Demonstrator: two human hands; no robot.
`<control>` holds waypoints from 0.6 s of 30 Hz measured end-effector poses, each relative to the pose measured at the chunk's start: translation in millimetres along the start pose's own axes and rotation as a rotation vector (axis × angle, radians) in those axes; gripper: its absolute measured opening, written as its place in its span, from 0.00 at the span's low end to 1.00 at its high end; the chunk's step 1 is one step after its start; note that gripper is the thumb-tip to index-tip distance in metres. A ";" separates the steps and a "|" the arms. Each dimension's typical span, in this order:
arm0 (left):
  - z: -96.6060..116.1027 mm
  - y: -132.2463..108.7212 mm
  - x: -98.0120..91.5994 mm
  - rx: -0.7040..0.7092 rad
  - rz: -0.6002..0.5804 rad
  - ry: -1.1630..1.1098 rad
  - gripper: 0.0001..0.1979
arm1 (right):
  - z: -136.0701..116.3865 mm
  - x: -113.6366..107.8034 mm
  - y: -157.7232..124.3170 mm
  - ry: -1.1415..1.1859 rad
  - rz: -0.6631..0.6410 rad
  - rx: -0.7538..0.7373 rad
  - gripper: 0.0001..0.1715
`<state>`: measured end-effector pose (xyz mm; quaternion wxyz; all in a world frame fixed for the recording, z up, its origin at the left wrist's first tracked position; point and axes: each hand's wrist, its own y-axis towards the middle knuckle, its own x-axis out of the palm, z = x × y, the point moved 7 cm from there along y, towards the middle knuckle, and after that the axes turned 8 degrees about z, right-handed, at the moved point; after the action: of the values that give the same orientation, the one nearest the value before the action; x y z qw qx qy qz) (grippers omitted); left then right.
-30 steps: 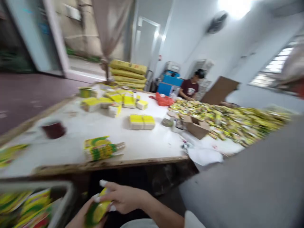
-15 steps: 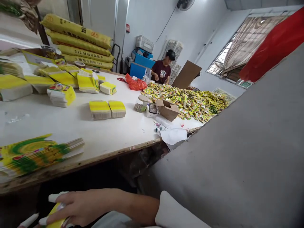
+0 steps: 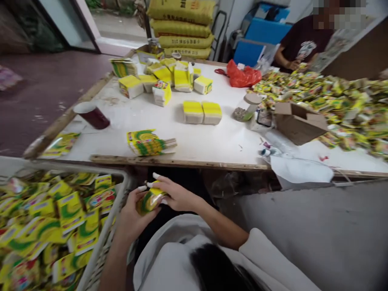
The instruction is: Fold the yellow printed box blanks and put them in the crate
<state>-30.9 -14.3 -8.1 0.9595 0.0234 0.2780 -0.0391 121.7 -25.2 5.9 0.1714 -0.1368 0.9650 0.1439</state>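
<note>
Head view, lower centre: the left hand (image 3: pixel 133 214) is curled part-closed round a yellow-green packet (image 3: pixel 148 201), while the right hand (image 3: pixel 178 197) grips its upper end between fingers and thumb. Good handling probably means a light, steady left-hand cradle and small right-hand moves, so the packet doesn't crease. A crate (image 3: pixel 101 236) of similar packets (image 3: pixel 71 212) fills the lower left; beyond, a fanned stack (image 3: pixel 147 144) lies near the table's (image 3: pixel 224 141) front edge.

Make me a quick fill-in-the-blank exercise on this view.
1. The left hand and right hand hold a glossy packet coloured yellow and ____.
2. The white plastic crate of yellow packets stands to the person's ____.
3. The crumpled opaque plastic bag on the white-topped table is ____.
Missing words: green; left; red.
</note>
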 end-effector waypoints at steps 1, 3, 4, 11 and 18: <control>2.7 -0.4 0.9 -0.015 -0.035 -0.030 0.35 | 2.2 -0.5 -1.3 0.024 0.031 0.017 0.33; 4.0 -3.2 2.3 -0.039 -0.086 -0.043 0.33 | 5.6 -0.7 -4.2 0.051 0.083 0.045 0.37; 3.0 -4.9 1.7 -0.044 -0.084 -0.040 0.33 | 6.8 -0.2 -5.7 0.058 0.099 0.054 0.38; -13.7 -16.5 12.3 -0.063 -0.109 -0.047 0.32 | 14.5 3.2 -14.3 0.087 0.107 0.069 0.37; -18.9 -16.5 10.3 -0.073 -0.078 -0.021 0.32 | 16.2 -0.5 -14.9 0.146 0.151 0.071 0.35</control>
<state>-33.8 -30.1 -29.9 0.9603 -0.0227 0.2699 -0.0664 131.5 -33.5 -11.9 0.0943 -0.0674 0.9870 0.1117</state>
